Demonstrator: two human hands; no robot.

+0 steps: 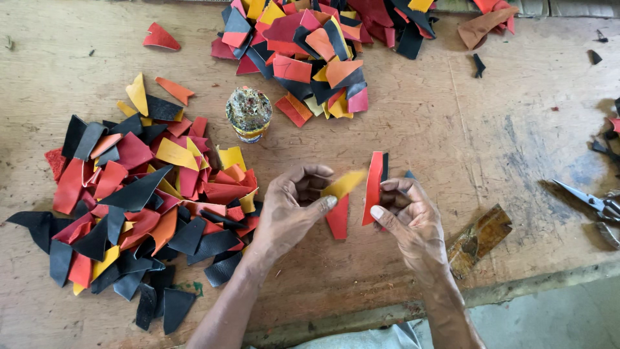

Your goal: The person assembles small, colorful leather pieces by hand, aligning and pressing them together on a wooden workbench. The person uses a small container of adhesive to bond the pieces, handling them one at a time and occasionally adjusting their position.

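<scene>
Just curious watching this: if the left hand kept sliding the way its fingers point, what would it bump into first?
Probably the red strip held upright in the right hand; the left hand points right, with its yellow piece leading.

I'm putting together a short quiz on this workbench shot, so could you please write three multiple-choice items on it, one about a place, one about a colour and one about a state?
1. Where does the glue-crusted pot stand?
A. between the two heaps of leather pieces
B. beside the scissors
C. at the bench's front edge

2. What colour is the piece in the left hand?
A. black
B. yellow
C. green

3. How is the right hand occupied?
A. lying flat and empty
B. gripping the scissors
C. pinching upright pieces, a red one foremost

Answers:
1. A, since the pot sits on bare wood between the left heap and the upper heap, far from the scissors.
2. B, the yellow piece juts from its fingertips.
3. C, the red piece stands between thumb and fingers with a dark piece behind.
</scene>
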